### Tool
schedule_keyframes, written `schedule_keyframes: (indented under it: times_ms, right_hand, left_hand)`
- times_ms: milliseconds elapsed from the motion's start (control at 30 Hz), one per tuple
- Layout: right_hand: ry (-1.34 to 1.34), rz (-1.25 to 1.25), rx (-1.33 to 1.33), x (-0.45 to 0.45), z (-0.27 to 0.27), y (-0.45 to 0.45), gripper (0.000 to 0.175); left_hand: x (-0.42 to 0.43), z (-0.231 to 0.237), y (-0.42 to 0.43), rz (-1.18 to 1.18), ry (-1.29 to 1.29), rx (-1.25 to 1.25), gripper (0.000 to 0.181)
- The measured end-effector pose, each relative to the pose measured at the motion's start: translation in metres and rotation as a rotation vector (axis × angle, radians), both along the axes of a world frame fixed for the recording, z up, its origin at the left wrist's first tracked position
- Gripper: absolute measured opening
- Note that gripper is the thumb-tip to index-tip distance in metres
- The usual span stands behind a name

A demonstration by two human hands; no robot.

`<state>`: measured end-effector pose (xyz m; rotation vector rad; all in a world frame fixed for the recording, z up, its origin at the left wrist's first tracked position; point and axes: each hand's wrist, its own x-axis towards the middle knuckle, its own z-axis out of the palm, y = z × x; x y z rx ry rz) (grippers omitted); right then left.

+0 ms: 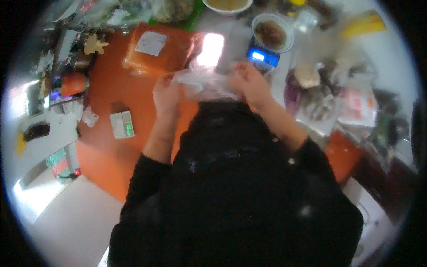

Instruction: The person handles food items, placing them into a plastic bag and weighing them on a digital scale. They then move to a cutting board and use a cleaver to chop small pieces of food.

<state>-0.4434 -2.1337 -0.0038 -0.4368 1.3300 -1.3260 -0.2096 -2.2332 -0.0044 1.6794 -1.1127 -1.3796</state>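
Note:
A clear plastic bag (208, 83) is stretched between my two hands, close in front of my dark clothing. My left hand (167, 95) grips its left end, and my right hand (248, 81) pinches the right side; the right fingers are blurred. Beyond the right hand stands a digital scale with a lit blue display (263, 56), and a round plastic bowl of brown contents (272, 33) is at its far edge. An orange wrapped package (160, 50) with a white paper label (151, 43) lies beyond my left hand.
A small scale with green digits (122, 125) rests on the orange tabletop (110, 83) at left. Another bowl (228, 5) is at the far edge. Printed plastic bags (357, 106) and a purple item (292, 93) crowd the right side. A crumpled plastic bag (89, 116) lies left of the small scale.

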Motion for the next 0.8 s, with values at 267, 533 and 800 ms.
schedule_keyframes:
  times_ms: [267,533,800]
  right_hand:
    - [0.88,-0.268,0.334,-0.013,-0.017,-0.038,0.047]
    - [1.071,-0.138,0.38,-0.002,-0.005,-0.061,0.041]
    - [1.293,0.174,0.167,0.014,0.018,-0.053,0.031]
  left_hand:
    - [0.052,-0.043,-0.057,-0.177,0.151,0.064,0.036]
    - [0.053,-0.008,-0.059,-0.787,-0.419,-0.71,0.063]
    - [0.016,0.017,-0.086,-1.036,-0.675,-0.7,0.026]
